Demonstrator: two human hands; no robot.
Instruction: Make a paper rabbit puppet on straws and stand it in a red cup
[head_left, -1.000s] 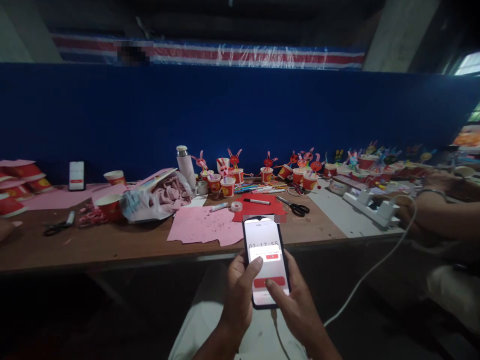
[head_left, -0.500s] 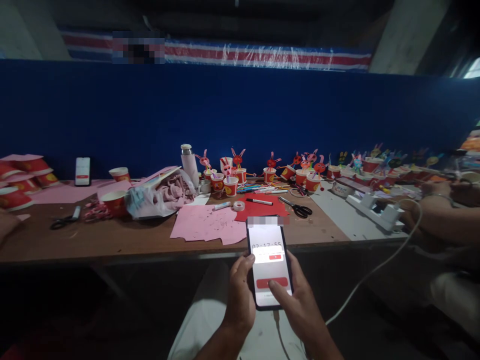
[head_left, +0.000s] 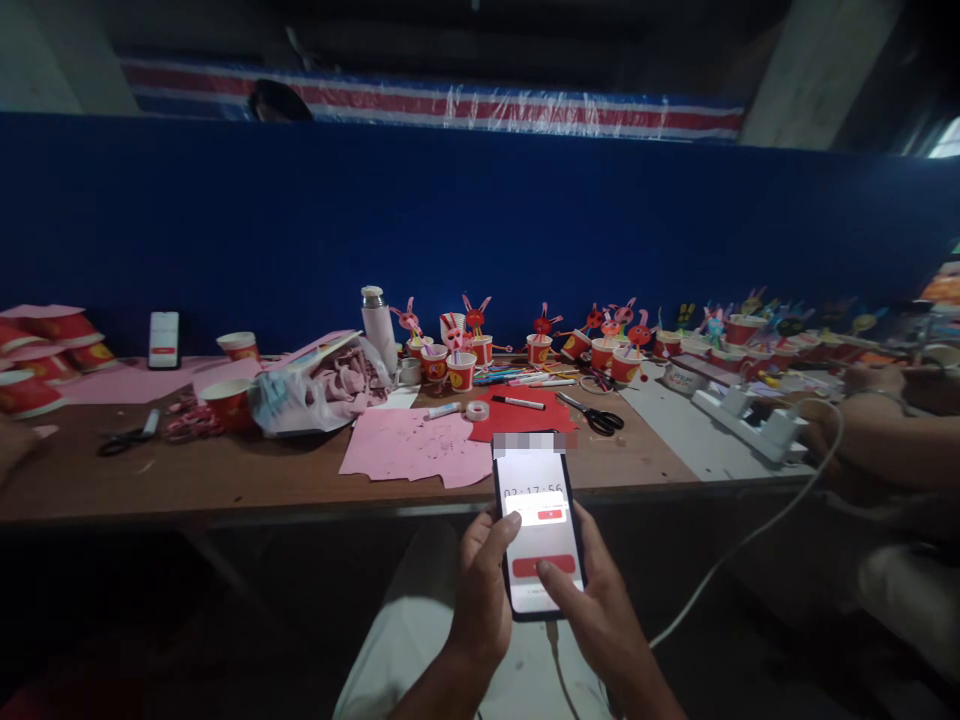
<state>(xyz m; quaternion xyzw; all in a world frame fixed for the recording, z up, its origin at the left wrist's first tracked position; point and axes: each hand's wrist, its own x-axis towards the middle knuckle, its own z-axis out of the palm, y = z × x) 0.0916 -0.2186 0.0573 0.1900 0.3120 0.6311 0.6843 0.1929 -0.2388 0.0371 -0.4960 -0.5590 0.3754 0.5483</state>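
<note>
A smartphone [head_left: 541, 545] with a lit screen is held upright above my lap, just in front of the table edge. My left hand [head_left: 484, 575] grips its left side, the thumb over a white pop-up box on the screen. Round the right side wraps my right hand [head_left: 596, 595], its thumb resting by a red button low on the screen. A charging cable [head_left: 553, 650] hangs from the phone's bottom end. Beyond the phone lie torn pink paper [head_left: 412, 450], red paper [head_left: 517, 412], a black marker [head_left: 519, 403] and black-handled scissors [head_left: 596, 416].
Paper cups with rabbit figures [head_left: 460, 370] line the table's back. A plastic bag of pink scraps [head_left: 322, 390], a thermos [head_left: 377, 330] and a second phone [head_left: 164, 340] stand left of centre. A power strip [head_left: 750, 425] lies right, near another person's arm [head_left: 877, 430].
My left thumb has slid slightly right over the pop-up box. The timer on the screen has advanced by a second. The phone stays in both hands.
</note>
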